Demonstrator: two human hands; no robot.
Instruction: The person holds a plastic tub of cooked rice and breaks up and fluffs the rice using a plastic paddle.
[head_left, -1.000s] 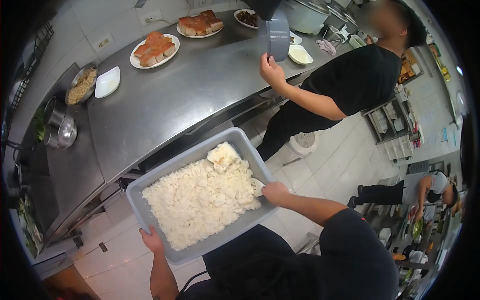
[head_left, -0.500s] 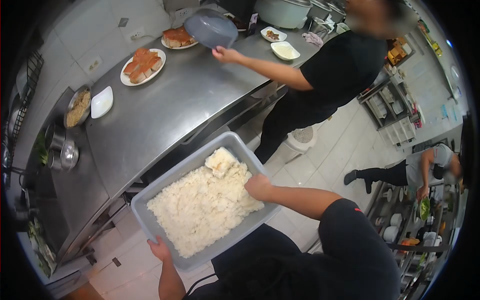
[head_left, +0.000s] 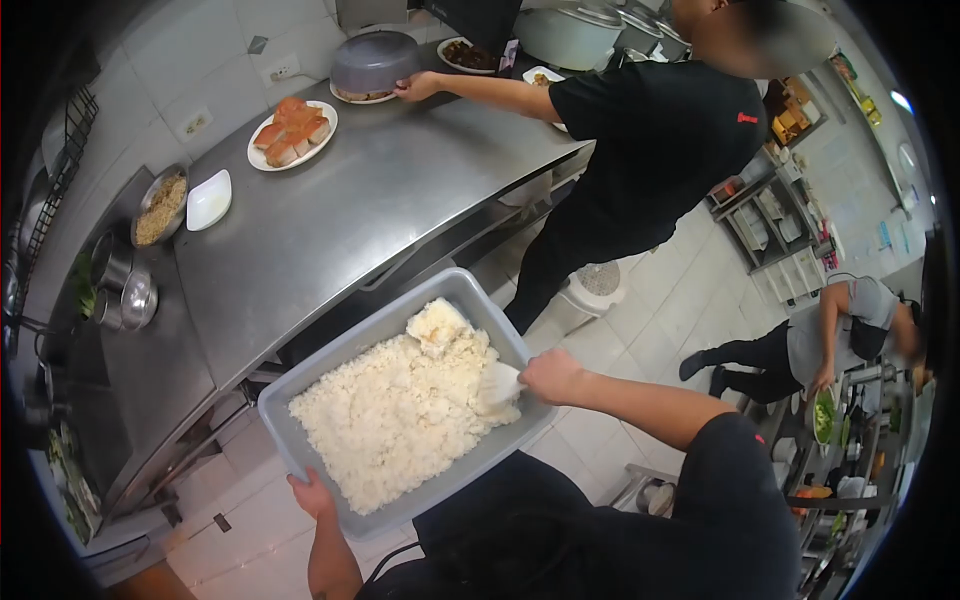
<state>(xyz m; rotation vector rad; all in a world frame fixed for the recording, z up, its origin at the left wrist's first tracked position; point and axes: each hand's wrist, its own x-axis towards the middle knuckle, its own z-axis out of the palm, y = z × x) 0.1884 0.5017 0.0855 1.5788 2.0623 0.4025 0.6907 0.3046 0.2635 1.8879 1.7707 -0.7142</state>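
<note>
A grey plastic tub of cooked white rice is tilted in front of my body. My left hand grips its near left rim, with the fingers partly hidden under the edge. At the tub's right side, my right hand is closed around the handle of a white rice paddle. The paddle's blade rests in the rice. A larger clump of rice sits at the far corner of the tub.
A steel counter holds a plate of roasted meat, a white dish and metal bowls. A co-worker beside it holds a dark cover over another plate. Another person works at the right. A stool stands behind the tub.
My right hand has drawn outward over the tub's right rim, exposing the paddle blade. The co-worker's cover has come down over the far plate. The person at right has shifted slightly.
</note>
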